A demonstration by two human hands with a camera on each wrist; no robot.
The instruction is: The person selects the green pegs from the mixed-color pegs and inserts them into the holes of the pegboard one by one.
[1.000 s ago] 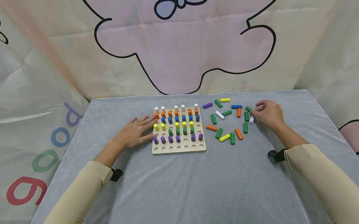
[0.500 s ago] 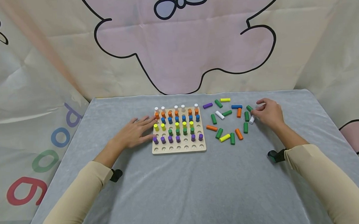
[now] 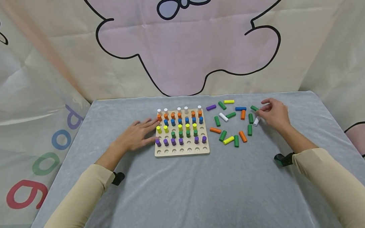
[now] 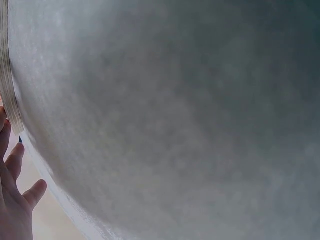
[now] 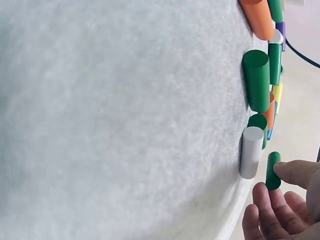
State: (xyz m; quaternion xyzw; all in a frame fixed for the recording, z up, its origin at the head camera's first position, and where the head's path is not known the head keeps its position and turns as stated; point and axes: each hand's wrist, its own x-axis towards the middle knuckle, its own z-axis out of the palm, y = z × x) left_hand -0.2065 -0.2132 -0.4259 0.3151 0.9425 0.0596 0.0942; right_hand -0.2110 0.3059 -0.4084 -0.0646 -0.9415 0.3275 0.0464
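A wooden pegboard (image 3: 174,155) lies on the grey cloth, with rows of white, orange, blue, yellow, green and purple pegs standing in its holes. My left hand (image 3: 136,134) rests at the board's left edge with its fingers spread, fingertips touching the edge. At the right, my right hand (image 3: 274,114) pinches a green peg (image 3: 254,108) between thumb and fingers. The right wrist view shows that green peg (image 5: 273,171) tilted, above a white peg (image 5: 251,154) lying on the cloth. In the left wrist view, part of the left hand (image 4: 15,200) shows beside the board's side (image 4: 9,75).
Loose pegs in several colours lie between the board and my right hand, among them a purple peg (image 3: 210,107), a blue peg (image 3: 240,108) and an orange peg (image 3: 243,136). Behind the table (image 3: 188,194) hangs a printed cloth backdrop (image 3: 180,53).
My right hand has shifted slightly up and to the right, and the green peg in its fingers has turned flatter. My left hand and the board have stayed in place.
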